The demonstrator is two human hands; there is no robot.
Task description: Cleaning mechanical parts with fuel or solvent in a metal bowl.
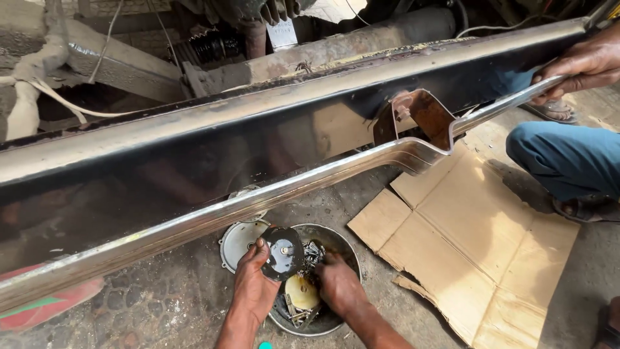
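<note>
My left hand (253,284) holds a round dark metal disc (283,253) with a centre bolt, tilted up over a metal bowl (341,240). My right hand (338,284) reaches into the bowl, its fingers among several small screws and metal parts (313,253); whether they grip one is hidden. A yellowish round piece (301,292) lies in the bowl between my hands. A white round lid (237,239) sits just left of the bowl.
A long shiny chrome bumper (194,174) with a rusty bracket (423,116) spans the view above my hands. Another person's hand (581,64) grips its right end; their blue trouser leg (568,158) is beside flattened cardboard (478,239). Vehicle underside parts lie behind.
</note>
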